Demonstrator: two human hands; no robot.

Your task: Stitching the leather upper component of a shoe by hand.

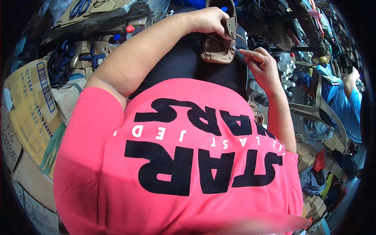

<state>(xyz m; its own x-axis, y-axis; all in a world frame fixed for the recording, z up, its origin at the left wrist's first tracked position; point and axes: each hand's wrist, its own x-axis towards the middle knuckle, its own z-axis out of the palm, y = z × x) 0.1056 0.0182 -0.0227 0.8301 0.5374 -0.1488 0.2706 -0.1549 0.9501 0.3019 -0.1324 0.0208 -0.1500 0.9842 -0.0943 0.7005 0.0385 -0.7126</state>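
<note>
Steady the brown leather, gathered-toe shoe (216, 55) on the black-trousered lap (172, 64) – best to guide the thin, needle-like tool (236, 49) gently. Note the shoe clamped at its upper in the bare left hand (209, 20), with elbow bent wide – and the tool pinched in the bare right hand (264, 65), with forearm forward.

Before me is a person in a pink shirt (98, 156), with a brown shoe (217, 57) above the dark trousers (168, 72). The left hand (209, 20) grips this shoe near its strap (230, 26); the right hand (263, 66) pinches a thin tool (237, 50) beside it. Leftward stands a yellowish carton (27, 121), rightward a plastic chair (333, 115).
</note>
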